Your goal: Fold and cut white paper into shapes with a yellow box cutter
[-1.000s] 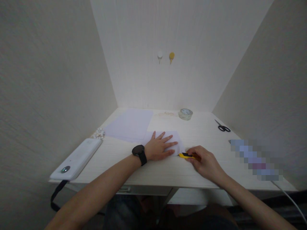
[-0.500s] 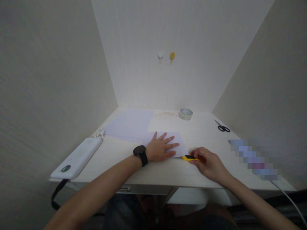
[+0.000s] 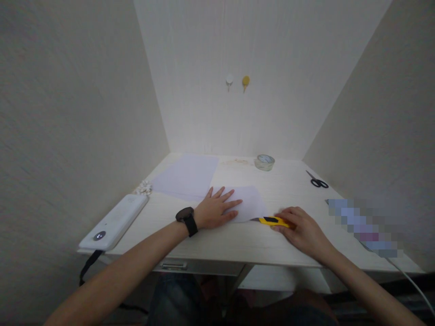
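Note:
My left hand [image 3: 217, 209] lies flat with spread fingers on a folded-looking sheet of white paper [image 3: 249, 199] near the front of the desk. A dark watch is on that wrist. In my right hand [image 3: 299, 226] is a yellow utility knife [image 3: 274, 221] with a black slider. Its blade [image 3: 254, 219] points left and lies at the paper's near edge; whether it sits under or against the edge I cannot tell. Farther back on the left, a larger pale sheet of paper [image 3: 190, 172] lies flat, touching or partly under the smaller one.
A roll of clear tape [image 3: 264, 162] stands at the back of the white desk [image 3: 210, 246]. Scissors [image 3: 317, 180] and a blurred-out object with a cable [image 3: 362, 228] lie on the right. On the left are a white device [image 3: 113, 222] and small white pieces [image 3: 144, 187]. Walls enclose three sides.
My left hand has slid left across the paper. My right hand has shifted slightly right, and more of the knife and its blade now shows. The view has moved a little.

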Tool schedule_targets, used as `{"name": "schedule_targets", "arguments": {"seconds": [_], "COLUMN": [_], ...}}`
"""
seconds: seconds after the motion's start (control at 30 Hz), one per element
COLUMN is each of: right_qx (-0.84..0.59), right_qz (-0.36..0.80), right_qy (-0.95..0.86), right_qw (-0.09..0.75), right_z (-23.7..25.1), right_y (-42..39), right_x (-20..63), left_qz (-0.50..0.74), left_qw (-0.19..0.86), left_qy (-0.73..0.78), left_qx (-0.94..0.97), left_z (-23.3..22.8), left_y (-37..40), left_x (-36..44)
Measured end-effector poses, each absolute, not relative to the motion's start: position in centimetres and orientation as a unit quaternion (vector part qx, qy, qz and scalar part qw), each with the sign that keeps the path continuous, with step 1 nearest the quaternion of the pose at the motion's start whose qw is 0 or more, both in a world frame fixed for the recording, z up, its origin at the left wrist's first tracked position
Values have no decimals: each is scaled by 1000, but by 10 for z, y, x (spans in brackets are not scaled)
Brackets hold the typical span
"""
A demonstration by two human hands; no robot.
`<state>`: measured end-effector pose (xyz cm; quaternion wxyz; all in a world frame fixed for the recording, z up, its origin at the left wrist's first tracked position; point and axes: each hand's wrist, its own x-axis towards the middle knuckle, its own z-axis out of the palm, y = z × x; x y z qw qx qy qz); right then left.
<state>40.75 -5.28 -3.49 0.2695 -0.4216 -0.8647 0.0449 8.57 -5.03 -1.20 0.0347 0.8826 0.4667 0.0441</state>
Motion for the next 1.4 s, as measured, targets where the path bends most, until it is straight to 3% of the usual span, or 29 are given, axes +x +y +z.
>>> {"name": "schedule_targets", "arguments": {"seconds": [0.37,0.73,1.07,1.4], "right_qx": [-503,-597,-593,-501], "right_qz": [-15,1,31,53], "right_qy": [-829,-764,-765,-825], "right_qw": [246,247,248,257], "right_z": [-26,-35,-28,-30], "right_y": [-29,-39,-50,-35], "right_x": [447,451,436,425], "left_qz": [72,91,99,85], "left_qw": [17,-1,-5,10], "left_qy": [513,544,557,521], "left_qx": [855,834,824,849], "left_z": [-21,-22,-22,-19], "left_y": [-26,-28,-30,-22], "left_x": [144,154,158,149]}}
